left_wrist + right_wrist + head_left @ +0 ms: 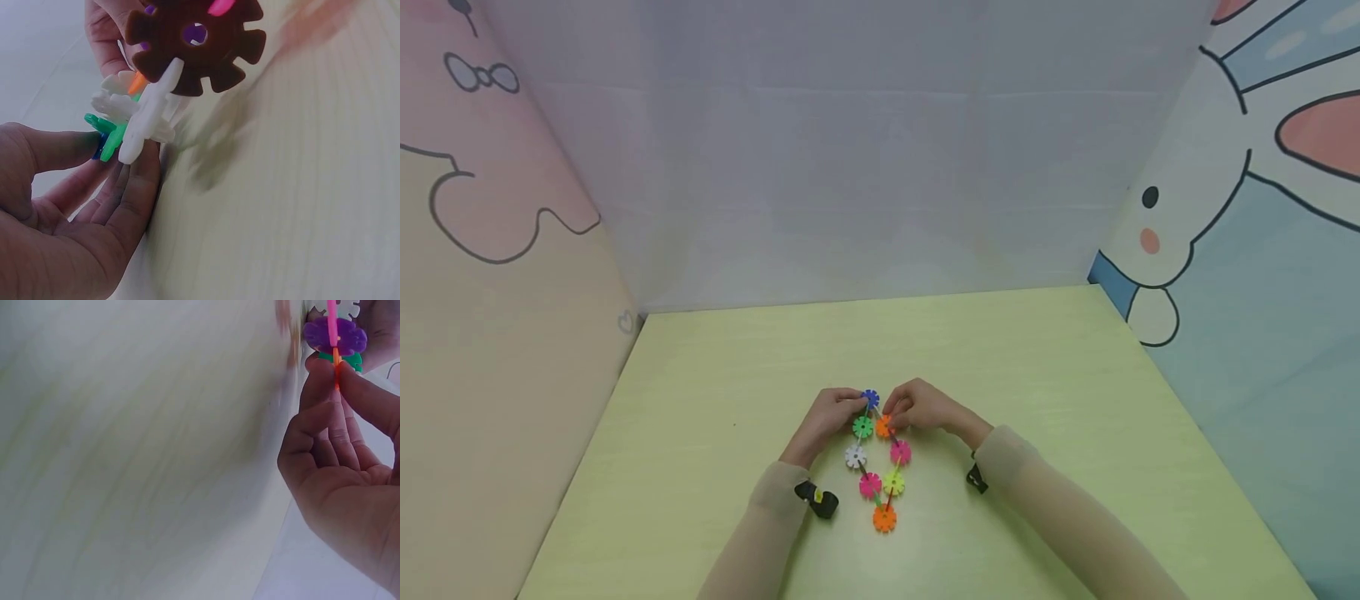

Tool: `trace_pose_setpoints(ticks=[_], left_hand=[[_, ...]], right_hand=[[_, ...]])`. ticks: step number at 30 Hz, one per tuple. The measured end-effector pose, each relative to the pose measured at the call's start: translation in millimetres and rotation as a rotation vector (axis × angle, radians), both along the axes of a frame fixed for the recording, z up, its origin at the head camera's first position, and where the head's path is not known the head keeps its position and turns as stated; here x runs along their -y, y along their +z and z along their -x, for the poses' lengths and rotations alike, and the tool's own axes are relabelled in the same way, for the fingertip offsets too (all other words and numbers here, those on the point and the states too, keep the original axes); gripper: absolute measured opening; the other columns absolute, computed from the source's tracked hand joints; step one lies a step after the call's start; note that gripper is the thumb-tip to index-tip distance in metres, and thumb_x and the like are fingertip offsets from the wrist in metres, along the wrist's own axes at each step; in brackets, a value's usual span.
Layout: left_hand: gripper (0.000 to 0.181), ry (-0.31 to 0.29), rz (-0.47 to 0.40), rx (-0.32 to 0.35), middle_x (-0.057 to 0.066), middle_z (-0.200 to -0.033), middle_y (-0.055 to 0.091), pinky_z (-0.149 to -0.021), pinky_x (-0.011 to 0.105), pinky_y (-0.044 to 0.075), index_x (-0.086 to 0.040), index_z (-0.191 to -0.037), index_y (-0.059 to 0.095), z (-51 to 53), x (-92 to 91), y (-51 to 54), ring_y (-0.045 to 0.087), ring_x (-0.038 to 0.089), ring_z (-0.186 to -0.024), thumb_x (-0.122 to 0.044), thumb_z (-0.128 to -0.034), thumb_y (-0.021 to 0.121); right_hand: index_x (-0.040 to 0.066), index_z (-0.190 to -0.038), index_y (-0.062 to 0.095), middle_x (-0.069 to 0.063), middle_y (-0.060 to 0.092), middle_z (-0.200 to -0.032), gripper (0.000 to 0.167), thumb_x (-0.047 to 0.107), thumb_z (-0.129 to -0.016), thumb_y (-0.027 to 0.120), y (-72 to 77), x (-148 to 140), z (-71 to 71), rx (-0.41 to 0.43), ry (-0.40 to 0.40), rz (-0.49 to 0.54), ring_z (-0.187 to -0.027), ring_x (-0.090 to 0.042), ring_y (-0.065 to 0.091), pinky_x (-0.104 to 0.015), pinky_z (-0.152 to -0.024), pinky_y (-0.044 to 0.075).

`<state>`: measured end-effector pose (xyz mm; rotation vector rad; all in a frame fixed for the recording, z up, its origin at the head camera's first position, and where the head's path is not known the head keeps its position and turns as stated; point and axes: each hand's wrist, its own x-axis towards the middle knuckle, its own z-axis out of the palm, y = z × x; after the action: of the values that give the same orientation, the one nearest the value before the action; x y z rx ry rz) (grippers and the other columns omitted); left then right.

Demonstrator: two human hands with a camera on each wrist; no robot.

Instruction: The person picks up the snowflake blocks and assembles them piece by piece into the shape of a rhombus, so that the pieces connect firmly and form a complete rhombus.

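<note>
A loop of slotted plastic snowflake discs is joined between both hands. My left hand (831, 414) pinches the blue disc (870, 398) at the loop's far end, next to a green disc (862, 427) and a white disc (855, 456). Thumb and index finger of my right hand (928, 408) pinch an orange disc (883, 427), seen edge-on in the right wrist view beside a purple disc (315, 336). A brown disc (164, 47) stands close to the camera in the left wrist view. Fingers partly cover the blue and orange discs.
Toward the near side the chain carries pink (870, 486) and yellow (893, 482) discs and a lower orange disc (885, 518). A pale yellow-green table (1037, 358) lies beneath. Cloth walls (880, 183) stand at the back and both sides. Each wrist wears a black camera (818, 500).
</note>
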<state>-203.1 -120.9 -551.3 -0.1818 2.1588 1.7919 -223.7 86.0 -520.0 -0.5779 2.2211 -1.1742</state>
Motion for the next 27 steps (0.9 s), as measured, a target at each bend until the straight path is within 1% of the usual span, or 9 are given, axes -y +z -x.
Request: trace_pose_setpoints(ticks=[4,8,11,15,21,27], left_hand=[[0.027,0.001,-0.006,0.006,0.006,-0.086,0.066,-0.06,0.028,0.05,0.001,-0.111,0.067,0.5,0.1,1.3,0.057,0.014,-0.068,-0.019,-0.0931,0.063],[0.028,0.001,-0.008,0.009,0.007,-0.086,0.066,-0.062,0.029,0.051,0.001,-0.109,0.069,0.0,-0.4,2.6,0.058,0.015,-0.069,-0.022,-0.0952,0.06],[0.028,0.008,-0.015,0.015,0.007,-0.086,0.066,-0.063,0.029,0.051,0.0,-0.106,0.07,0.1,-0.7,3.0,0.059,0.015,-0.069,-0.023,-0.0959,0.059],[0.027,0.017,-0.037,0.019,0.007,-0.085,0.067,-0.063,0.03,0.051,0.001,-0.104,0.07,0.5,-0.5,2.3,0.061,0.015,-0.069,-0.022,-0.0946,0.061],[0.027,0.026,-0.063,0.015,0.008,-0.089,0.068,-0.065,0.03,0.052,0.003,-0.106,0.07,1.9,-0.2,2.2,0.064,0.016,-0.075,-0.02,-0.0936,0.063],[0.024,-0.001,-0.055,0.015,0.009,-0.087,0.068,-0.063,0.031,0.052,0.004,-0.101,0.071,3.7,1.1,2.2,0.063,0.017,-0.07,-0.017,-0.0925,0.063]], right_hand=[[0.001,-0.095,0.068,-0.004,0.069,-0.077,0.01,-0.001,-0.085,0.069,-0.8,-0.8,0.7,-0.006,-0.001,0.025,-0.07,-0.022,0.064,-0.031,-0.064,0.05],[0.001,-0.094,0.069,-0.004,0.069,-0.077,0.009,0.001,-0.085,0.069,-2.9,-1.7,0.3,-0.008,-0.008,0.043,-0.069,-0.022,0.064,-0.031,-0.063,0.05],[0.001,-0.094,0.069,-0.004,0.069,-0.078,0.009,0.003,-0.085,0.07,-4.0,-1.6,-1.0,0.002,-0.031,0.061,-0.069,-0.021,0.065,-0.03,-0.063,0.05],[0.001,-0.093,0.071,-0.005,0.07,-0.079,0.01,0.004,-0.084,0.072,-5.8,-0.9,-3.7,0.012,-0.074,0.083,-0.069,-0.02,0.066,-0.03,-0.065,0.052],[0.001,-0.091,0.073,-0.005,0.07,-0.079,0.01,0.004,-0.082,0.074,-6.5,-0.2,-7.8,-0.025,-0.118,0.092,-0.068,-0.017,0.063,-0.028,-0.063,0.05],[0.001,-0.09,0.073,-0.004,0.07,-0.078,0.009,0.004,-0.081,0.074,-4.6,1.9,-11.2,-0.031,-0.159,0.081,-0.068,-0.017,0.064,-0.029,-0.063,0.051]])
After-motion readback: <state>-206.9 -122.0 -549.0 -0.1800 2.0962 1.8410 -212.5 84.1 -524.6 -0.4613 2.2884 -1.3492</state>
